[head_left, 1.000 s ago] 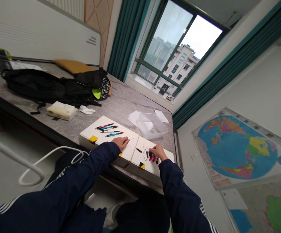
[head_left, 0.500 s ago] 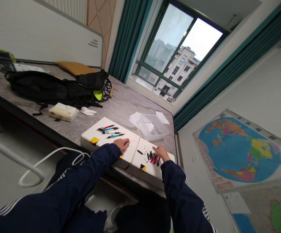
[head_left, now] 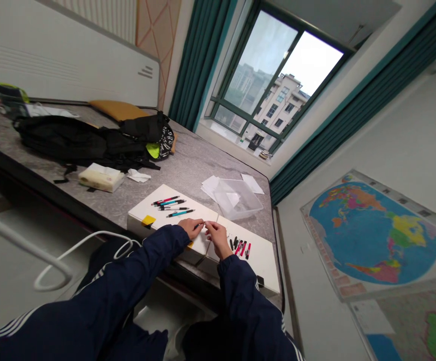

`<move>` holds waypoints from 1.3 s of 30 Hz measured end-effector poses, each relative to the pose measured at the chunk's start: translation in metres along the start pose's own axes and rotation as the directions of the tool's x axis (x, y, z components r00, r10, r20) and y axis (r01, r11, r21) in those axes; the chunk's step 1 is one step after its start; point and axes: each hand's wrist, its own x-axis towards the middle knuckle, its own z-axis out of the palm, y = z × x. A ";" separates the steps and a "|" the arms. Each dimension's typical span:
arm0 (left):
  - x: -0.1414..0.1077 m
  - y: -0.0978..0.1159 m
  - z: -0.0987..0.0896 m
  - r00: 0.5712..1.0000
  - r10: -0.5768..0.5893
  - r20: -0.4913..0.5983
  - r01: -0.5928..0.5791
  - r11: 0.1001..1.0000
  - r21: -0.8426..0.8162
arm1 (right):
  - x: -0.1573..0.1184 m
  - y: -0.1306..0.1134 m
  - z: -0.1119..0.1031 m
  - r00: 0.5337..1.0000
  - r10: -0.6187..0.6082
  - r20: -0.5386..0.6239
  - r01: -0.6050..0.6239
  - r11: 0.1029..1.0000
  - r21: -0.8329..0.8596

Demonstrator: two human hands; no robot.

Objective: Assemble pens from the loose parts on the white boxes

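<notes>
My left hand (head_left: 190,227) is closed on a slim dark pen part, which is mostly hidden by the fingers. Its tip meets the fingers of my right hand (head_left: 216,237), pinched around something too small to make out. Both hands are over the seam between two white boxes. On the left white box (head_left: 144,207) lie several assembled pens, among them a turquoise pen (head_left: 180,213) and a red pen (head_left: 166,200). Right of my right hand, red pen parts (head_left: 242,248) and short black pieces (head_left: 235,243) rest on the right white box (head_left: 264,258).
Behind the boxes stands a clear plastic tray (head_left: 242,200) with white papers (head_left: 253,183) around it. A tissue pack (head_left: 101,177), a crumpled tissue (head_left: 138,175) and a black backpack (head_left: 70,140) lie on the grey table (head_left: 198,158). A white cable (head_left: 55,260) loops at left.
My right hand has moved left from the small parts on the right box to meet my left hand. My left hand stays almost in place, still closed on the pen part.
</notes>
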 end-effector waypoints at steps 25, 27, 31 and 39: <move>0.006 -0.007 0.009 1.000 0.029 0.006 -0.028 0.996 -0.085 | 0.007 -0.015 -0.140 0.975 -0.043 -0.220 -0.069 0.875 -0.479; 0.006 -0.008 0.008 0.999 0.037 0.000 -0.036 0.992 -0.122 | 0.009 -0.012 -0.149 0.985 -0.013 -0.174 -0.105 0.754 -0.649; 0.006 -0.010 0.005 0.999 0.052 0.007 -0.049 0.976 -0.213 | 0.012 -0.003 -0.139 0.992 0.007 -0.126 -0.108 0.573 -0.812; 0.009 -0.017 0.007 0.997 0.049 -0.057 -0.066 0.937 -0.343 | 0.011 -0.013 -0.128 0.944 -0.205 -0.260 -0.119 0.524 -0.843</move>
